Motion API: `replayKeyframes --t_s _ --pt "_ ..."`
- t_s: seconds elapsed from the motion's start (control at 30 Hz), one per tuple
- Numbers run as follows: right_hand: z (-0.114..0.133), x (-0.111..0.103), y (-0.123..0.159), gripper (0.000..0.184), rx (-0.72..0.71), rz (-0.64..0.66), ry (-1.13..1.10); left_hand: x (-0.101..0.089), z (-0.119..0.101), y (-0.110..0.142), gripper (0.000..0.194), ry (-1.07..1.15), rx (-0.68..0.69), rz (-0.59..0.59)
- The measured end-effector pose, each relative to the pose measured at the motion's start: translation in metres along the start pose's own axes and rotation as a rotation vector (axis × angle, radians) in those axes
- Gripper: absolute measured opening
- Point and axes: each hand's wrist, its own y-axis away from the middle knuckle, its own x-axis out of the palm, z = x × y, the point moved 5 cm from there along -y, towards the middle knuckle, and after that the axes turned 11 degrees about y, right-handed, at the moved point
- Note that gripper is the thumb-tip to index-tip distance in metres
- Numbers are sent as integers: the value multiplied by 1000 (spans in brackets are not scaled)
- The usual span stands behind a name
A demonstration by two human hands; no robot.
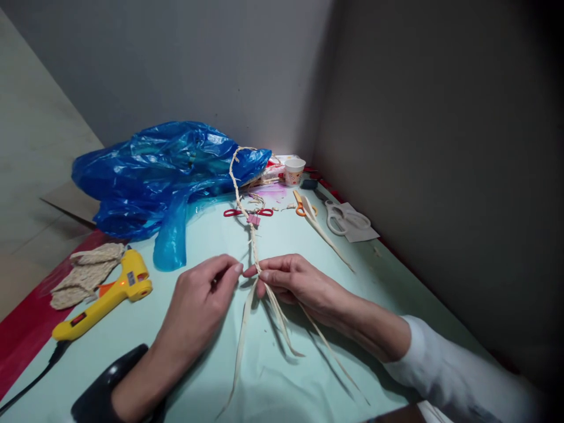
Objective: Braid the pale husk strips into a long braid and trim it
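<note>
A thin braid of pale straw-like fibre (pixel 254 242) runs from the far side of the table toward me, with a small pink clip (pixel 253 220) on it. My right hand (pixel 288 279) pinches the near end of this braid between thumb and fingers. Below that grip, loose fibre strands (pixel 277 320) fan out over the table, one to the left and others to the right. Just left of the braid, my left hand (pixel 207 291) is closed with thumb and index finger together; whatever it may hold is too small to make out.
On the left lie a yellow glue gun (pixel 110 296) and a woven fibre piece (pixel 88 276). A blue plastic bag (pixel 163 170) fills the back left. Red-handled scissors (pixel 265 212), orange-handled scissors (pixel 300 208), white scissors (pixel 337 218) and a paper cup (pixel 294 172) are farther back.
</note>
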Motion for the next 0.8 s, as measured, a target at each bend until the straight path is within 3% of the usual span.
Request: replayKeyframes --t_s 0.13,0.2,0.3,0.43,0.6,0.8 --pt "7 8 3 28 -78 76 13 27 11 -9 18 579 -225 342" --pt "12 12 4 31 -116 115 16 36 12 -8 16 751 -277 411" --pt "15 13 3 31 -132 115 71 42 16 -3 14 866 -400 422" --pt "8 5 1 24 -118 16 288 44 22 2 16 916 -545 409" --pt "7 -3 7 10 -100 -90 511 42 24 1 14 864 -516 303" --pt "17 -11 10 10 -65 16 605 41 26 1 16 924 -517 304"
